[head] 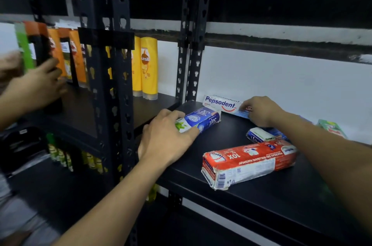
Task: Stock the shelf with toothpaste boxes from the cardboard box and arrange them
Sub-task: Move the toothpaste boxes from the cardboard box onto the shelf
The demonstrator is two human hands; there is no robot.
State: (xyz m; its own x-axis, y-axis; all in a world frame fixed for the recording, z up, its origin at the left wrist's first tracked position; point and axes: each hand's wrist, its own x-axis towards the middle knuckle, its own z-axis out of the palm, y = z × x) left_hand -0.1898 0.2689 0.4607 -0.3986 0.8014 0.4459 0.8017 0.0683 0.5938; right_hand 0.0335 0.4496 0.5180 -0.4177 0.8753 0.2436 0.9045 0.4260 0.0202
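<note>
Nearest: red toothpaste box, long, cardboard dented at corners, flat on matte black shelf near front edge. My left grip clamped round glossy blue toothpaste box at shelf's left end. Smaller blue box partly hidden behind my right forearm. My right grip pinches end of white Pepsodent box by back wall. Slotted steel upright splits bays; beyond it, yellow plastic shampoo bottles, another person's hand.

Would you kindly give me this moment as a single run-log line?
stage: arranging | left hand: grips blue box | right hand: grips white Pepsodent box | red box: flat near front of shelf
</note>
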